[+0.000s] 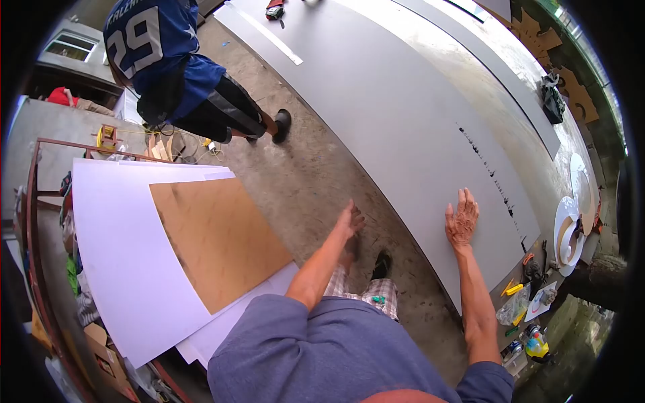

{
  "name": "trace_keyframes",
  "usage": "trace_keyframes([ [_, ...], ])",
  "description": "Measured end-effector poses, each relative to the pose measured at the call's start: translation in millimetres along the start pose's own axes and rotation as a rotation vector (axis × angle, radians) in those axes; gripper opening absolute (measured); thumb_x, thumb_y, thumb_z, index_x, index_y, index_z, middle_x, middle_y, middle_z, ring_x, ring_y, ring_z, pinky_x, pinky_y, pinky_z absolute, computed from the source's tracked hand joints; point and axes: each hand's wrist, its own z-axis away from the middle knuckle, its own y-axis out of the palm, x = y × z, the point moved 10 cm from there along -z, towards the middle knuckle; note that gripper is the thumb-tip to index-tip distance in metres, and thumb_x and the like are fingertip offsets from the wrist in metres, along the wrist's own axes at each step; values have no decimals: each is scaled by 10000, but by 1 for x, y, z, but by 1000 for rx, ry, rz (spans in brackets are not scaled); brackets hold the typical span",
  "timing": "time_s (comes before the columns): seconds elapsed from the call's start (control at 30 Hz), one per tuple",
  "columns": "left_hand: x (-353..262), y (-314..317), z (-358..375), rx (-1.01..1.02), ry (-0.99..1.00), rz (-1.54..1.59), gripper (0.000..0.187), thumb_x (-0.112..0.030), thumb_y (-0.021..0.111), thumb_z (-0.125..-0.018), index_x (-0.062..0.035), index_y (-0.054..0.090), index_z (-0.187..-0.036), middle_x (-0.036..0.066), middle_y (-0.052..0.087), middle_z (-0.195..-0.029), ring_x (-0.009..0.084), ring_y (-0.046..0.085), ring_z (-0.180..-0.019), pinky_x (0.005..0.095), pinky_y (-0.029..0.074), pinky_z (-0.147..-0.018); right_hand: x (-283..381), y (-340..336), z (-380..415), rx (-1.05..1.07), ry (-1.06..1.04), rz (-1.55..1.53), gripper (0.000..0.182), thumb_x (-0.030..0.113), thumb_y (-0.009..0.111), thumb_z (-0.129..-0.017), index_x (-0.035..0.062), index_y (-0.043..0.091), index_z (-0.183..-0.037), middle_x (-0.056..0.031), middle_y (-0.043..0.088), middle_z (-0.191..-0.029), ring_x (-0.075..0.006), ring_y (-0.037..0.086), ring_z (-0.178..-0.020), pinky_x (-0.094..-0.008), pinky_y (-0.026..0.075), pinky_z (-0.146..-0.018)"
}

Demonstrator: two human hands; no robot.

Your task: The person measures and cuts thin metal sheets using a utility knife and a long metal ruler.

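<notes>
My right hand (461, 218) lies flat with its fingers spread on a large grey panel (403, 148). A broken line of black marks (489, 171) runs along the panel to the right of this hand. Away from the panel, my left hand (350, 218) hangs in the air over the concrete floor. Its fingers are loosely apart, and nothing shows in them. On my left, a brown board (218, 238) rests on top of white sheets (127, 248).
A person in a blue jersey (151, 50) stands at the far left of the panel. A white strip (265, 33) and a red-and-black tool (275, 11) are on its far end. Yellow-handled tools (514, 289) and a plastic bag (514, 305) lie near its right end. A rusty metal frame (31, 201) surrounds the sheets.
</notes>
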Motion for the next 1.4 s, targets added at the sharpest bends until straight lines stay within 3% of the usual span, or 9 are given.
trace_keyframes([
  [0.13,-19,-9,-9,-33,23,21,927,-610,490,-956,3,133,-1552,179,138,-1629,415,242,-1453,578,258,-1153,8,19,-3,13,50,135,531,293,512,-947,120,425,-1441,-69,393,-1496,-262,329,-1403,-486,228,-1169],
  [0.5,-46,28,-35,122,81,41,946,-672,402,-955,-3,111,-1558,182,167,-1623,402,248,-1458,553,253,-1162,8,22,-9,63,54,138,525,289,508,-933,125,444,-1427,-67,391,-1498,-261,303,-1414,-489,202,-1181],
  [0.7,0,62,-69,212,-84,157,902,-711,337,-952,-47,208,-1548,159,232,-1604,386,279,-1437,592,224,-1148,3,29,-7,69,53,109,529,288,522,-915,114,457,-1411,-73,396,-1487,-280,313,-1397,-495,201,-1173],
  [0.77,-10,101,-22,146,-15,267,742,-632,365,-983,-77,365,-1476,121,364,-1536,344,352,-1387,584,258,-1119,4,24,-6,44,57,89,520,294,531,-911,124,469,-1399,-72,409,-1473,-284,332,-1380,-500,225,-1156],
  [0.83,1,112,-34,296,26,278,551,-502,433,-987,-97,503,-1354,92,491,-1425,301,410,-1338,553,288,-1104,2,24,-6,23,55,93,506,309,541,-910,149,481,-1386,-63,420,-1451,-275,344,-1368,-495,232,-1150],
  [0.9,27,86,-77,327,71,223,709,-614,505,-945,-82,465,-1411,82,468,-1460,285,414,-1341,544,253,-1143,-1,28,-2,22,66,121,507,325,531,-915,165,471,-1393,-48,416,-1451,-263,344,-1367,-489,225,-1150],
  [0.97,22,100,-42,280,6,195,756,-657,546,-897,-112,464,-1414,68,454,-1466,274,389,-1357,545,242,-1153,-3,30,0,15,76,123,501,336,517,-924,172,468,-1395,-43,412,-1449,-254,338,-1371,-490,217,-1152],
  [1.1,31,54,-42,172,-11,290,797,-634,676,-795,-146,482,-1394,44,447,-1455,265,382,-1352,542,262,-1152,-5,29,8,-3,91,128,486,362,488,-948,178,466,-1397,-43,399,-1456,-234,315,-1385,-488,203,-1164],
  [1.4,11,17,4,47,87,145,687,-589,667,-823,-119,545,-1310,9,543,-1334,232,495,-1234,512,389,-1082,-12,41,18,87,239,181,529,422,368,-999,190,373,-1474,-10,318,-1540,-202,241,-1446,-474,138,-1214],
])
